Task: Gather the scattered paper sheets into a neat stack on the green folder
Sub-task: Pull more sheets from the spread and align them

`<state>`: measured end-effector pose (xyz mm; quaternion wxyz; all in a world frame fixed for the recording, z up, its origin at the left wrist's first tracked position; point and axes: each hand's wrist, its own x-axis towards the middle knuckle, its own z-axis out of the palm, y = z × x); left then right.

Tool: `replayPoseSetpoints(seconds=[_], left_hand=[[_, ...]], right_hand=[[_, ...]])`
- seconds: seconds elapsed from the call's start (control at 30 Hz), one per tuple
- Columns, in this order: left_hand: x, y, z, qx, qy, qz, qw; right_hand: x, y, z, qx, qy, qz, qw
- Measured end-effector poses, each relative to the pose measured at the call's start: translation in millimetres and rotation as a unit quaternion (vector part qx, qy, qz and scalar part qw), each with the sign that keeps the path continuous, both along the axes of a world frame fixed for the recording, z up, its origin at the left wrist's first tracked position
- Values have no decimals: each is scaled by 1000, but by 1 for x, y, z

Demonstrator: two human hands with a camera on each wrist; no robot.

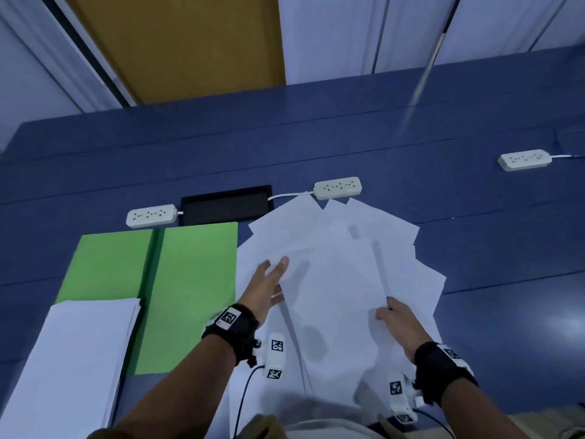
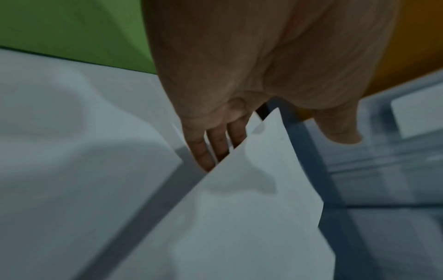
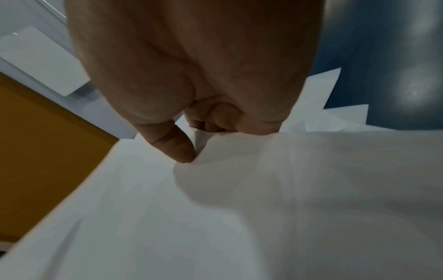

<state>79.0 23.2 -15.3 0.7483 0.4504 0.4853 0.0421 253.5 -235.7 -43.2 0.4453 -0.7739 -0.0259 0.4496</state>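
On the blue table, the scattered paper sheets fan out in an overlapping pile just right of the open green folder, whose right edge they touch. A squared stack of white paper lies on the folder's near left half. Three white power strips sit along the far side, left, middle and far right, with a black cable hatch between the first two. My left hand lies with straight, slightly spread fingers slid under a lifted sheet edge. My right hand pinches a raised sheet near the pile's front, thumb on top and curled fingers beneath.
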Motion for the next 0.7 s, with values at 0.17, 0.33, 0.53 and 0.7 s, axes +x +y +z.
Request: replayPoseSetpoints(seconds=[0.17,0.33,0.53,0.7], left_hand=[[-20,-35,-36,-39,73,-72,994],[-6,-42,-13,-22,14,-105,994],[18,-39,39,86,-17,-301,950],[19,-37,84,42,-64,-354,932]], right_hand=[[0,-3,-20,-59,-10,30,998],[1,-4,-14,-36,23,41,998],[8,-16,-5,18,82,-2,996],[14,-15,24,127,88,-39,987]])
